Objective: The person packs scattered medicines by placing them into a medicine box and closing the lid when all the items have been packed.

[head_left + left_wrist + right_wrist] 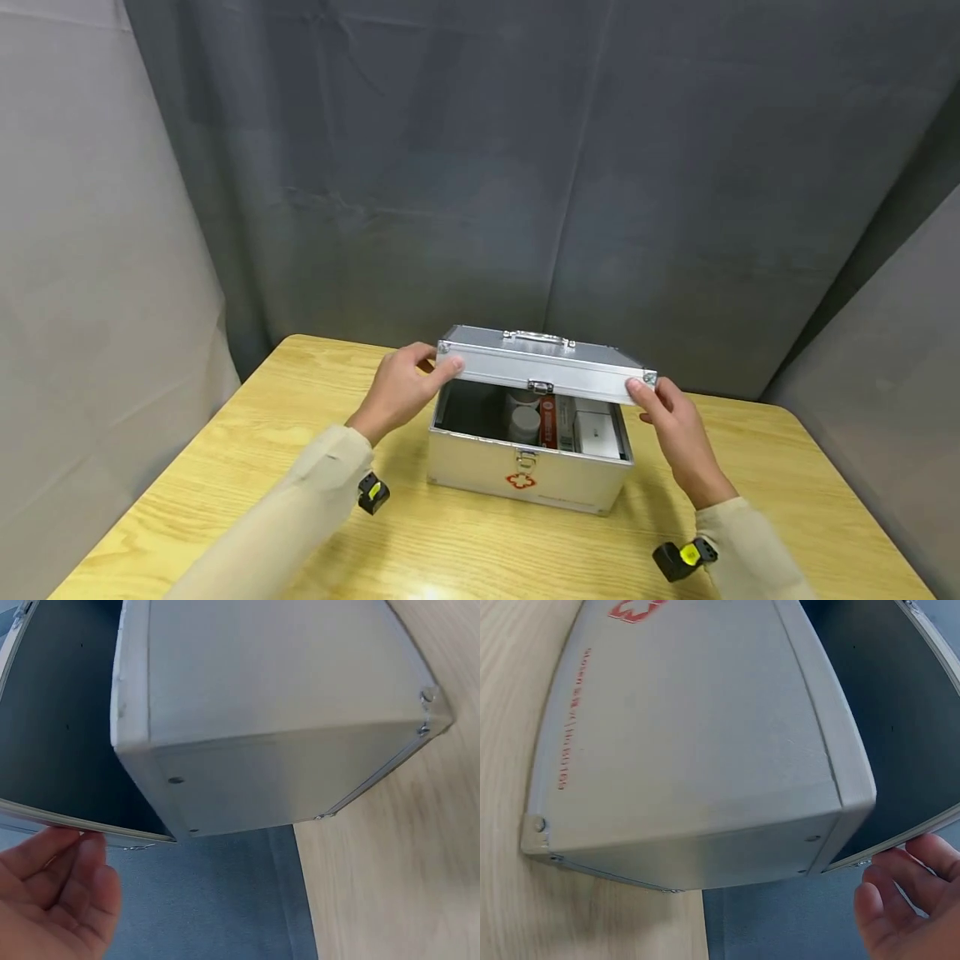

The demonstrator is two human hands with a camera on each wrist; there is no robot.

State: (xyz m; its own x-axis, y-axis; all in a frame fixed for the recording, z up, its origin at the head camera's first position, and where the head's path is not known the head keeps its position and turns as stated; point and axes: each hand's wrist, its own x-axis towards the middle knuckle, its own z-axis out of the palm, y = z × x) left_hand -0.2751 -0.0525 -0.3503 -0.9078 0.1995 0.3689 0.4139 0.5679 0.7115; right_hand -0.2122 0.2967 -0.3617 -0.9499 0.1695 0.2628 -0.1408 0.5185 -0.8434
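A silver metal first-aid box (480,467) with a red cross emblem stands on the table, its hinged lid (517,367) raised partway. My left hand (401,390) holds the lid's left end, thumb on the front face and fingers at the side edge. At the opposite corner my right hand (678,429) grips the lid the same way. Inside the box show white bottles (524,424), a red-and-white carton (549,422) and white boxes (597,433); the lid hides the rear of the interior. Both wrist views show curled fingers against the lid's rim (67,823).
The wooden table (480,550) reaches around the box on all sides. A grey curtain (420,183) hangs behind its back edge, with pale cloth (97,250) on the left. A carry handle (538,337) and a latch (540,387) are on the lid.
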